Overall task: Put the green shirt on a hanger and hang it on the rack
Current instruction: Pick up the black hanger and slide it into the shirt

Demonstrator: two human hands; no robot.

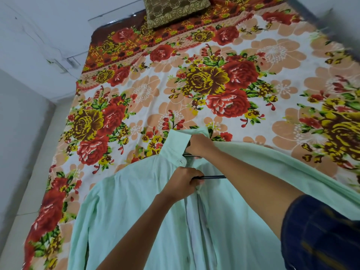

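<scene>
A pale green shirt (136,207) lies face up at the near end of the bed, collar pointing away from me. A dark hanger (214,177) sits inside its open front, only a short bar showing. My left hand (183,184) is closed on the hanger bar and the placket at the chest. My right hand (198,145) reaches under the collar, gripping the shirt's neck area where another dark piece of the hanger shows. The shirt's right side is lifted and drapes over my right forearm. No rack is in view.
The bed (214,84) carries a bright floral sheet. A brown patterned pillow (175,10) rests at its far end. White walls close in on the left and far right, with a strip of floor (39,152) along the bed's left side.
</scene>
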